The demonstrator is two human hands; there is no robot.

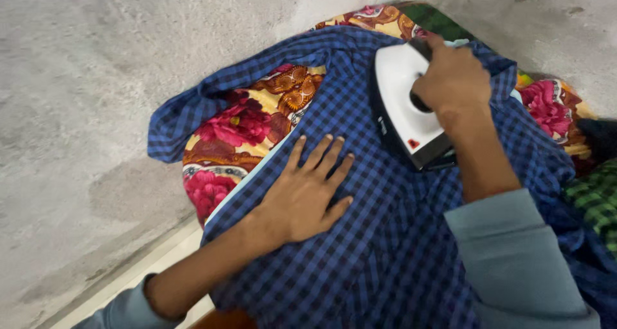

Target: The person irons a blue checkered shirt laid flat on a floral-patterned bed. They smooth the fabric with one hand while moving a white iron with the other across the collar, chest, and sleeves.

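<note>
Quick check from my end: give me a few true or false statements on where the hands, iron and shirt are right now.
1. The right hand grips the white iron. True.
2. The left hand lies flat on the blue checked shirt. True.
3. The iron stands on the bare concrete wall. False: it rests on the shirt.
4. The shirt lies on a plain white sheet. False: a floral cloth is under it.

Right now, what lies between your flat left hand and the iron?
In the head view, only bare blue checked shirt lies between the left hand and the white iron, which the right hand grips.
</note>
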